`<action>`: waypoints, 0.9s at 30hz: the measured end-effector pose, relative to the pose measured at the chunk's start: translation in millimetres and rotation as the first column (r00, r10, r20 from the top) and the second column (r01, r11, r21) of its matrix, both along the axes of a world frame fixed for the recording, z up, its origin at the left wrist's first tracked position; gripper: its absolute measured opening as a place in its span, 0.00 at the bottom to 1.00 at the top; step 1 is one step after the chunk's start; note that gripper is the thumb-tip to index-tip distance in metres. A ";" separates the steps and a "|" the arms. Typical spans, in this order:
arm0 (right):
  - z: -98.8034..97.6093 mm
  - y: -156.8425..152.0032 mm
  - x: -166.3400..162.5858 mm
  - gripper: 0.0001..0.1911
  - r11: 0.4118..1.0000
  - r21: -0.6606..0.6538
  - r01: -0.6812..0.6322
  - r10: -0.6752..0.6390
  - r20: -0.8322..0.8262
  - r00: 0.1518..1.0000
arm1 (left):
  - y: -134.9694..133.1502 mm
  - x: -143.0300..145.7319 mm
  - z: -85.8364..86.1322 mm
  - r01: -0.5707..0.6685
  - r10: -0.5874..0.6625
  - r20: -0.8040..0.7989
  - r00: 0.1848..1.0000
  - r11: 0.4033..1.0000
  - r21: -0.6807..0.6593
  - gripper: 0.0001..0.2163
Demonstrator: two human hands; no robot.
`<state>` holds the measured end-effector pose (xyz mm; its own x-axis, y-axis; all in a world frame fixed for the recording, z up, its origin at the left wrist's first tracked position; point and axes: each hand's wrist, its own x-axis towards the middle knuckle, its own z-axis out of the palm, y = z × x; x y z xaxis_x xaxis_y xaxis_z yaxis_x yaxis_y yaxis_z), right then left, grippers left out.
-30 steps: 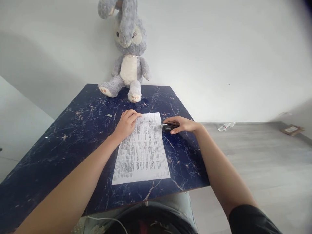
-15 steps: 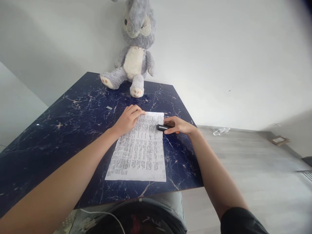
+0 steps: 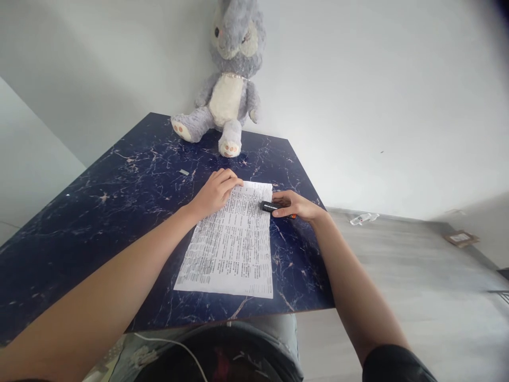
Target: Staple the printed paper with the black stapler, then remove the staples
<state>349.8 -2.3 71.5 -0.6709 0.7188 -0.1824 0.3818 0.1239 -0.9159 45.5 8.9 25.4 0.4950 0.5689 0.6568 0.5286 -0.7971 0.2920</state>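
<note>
A printed sheet of paper (image 3: 234,249) lies on the dark blue marbled table (image 3: 111,233), with grey marks over much of its text. My left hand (image 3: 217,192) rests at the sheet's upper left edge, its fingers bent together and pressing on the paper. In my right hand (image 3: 294,206) is a short black tool with an orange end (image 3: 267,207), gripped between thumb and fingers. The tool's black tip sits over the sheet's upper right part; whether it touches the paper I cannot tell.
A grey plush toy (image 3: 230,101) sits against the wall at the table's far edge. A small pale strip (image 3: 183,172) lies left of my left hand. Down on the floor at right are a clear plastic item (image 3: 363,218) and a flat brown package (image 3: 461,238).
The whole view has shifted slightly, so everything appears a little farther right. Both hands keep nearly the same places on and beside the sheet, and the black tool stays in my right hand.
</note>
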 end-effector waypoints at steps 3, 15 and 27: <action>-0.9 -0.8 -3.2 0.26 0.999 0.002 0.045 -0.045 0.002 0.999 | -0.3 0.4 0.9 0.002 -0.002 0.001 1.000 1.000 0.003 0.15; -1.3 -4.0 -15.5 0.21 0.988 0.000 0.152 -0.152 0.013 0.988 | 4.0 -0.9 -2.4 -0.068 0.068 -0.038 0.997 0.998 -0.011 0.13; -4.5 -12.0 -22.5 0.29 0.887 -0.077 0.455 -0.458 -0.028 0.888 | 17.0 -8.7 -23.9 -0.220 0.211 -0.085 0.974 0.969 -0.113 0.14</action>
<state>327.3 -14.3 67.0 -0.2799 0.9349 -0.2182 0.3402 -0.1159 -0.9332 36.8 26.0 1.5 0.3950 0.7404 0.5438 0.7069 -0.6230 0.3348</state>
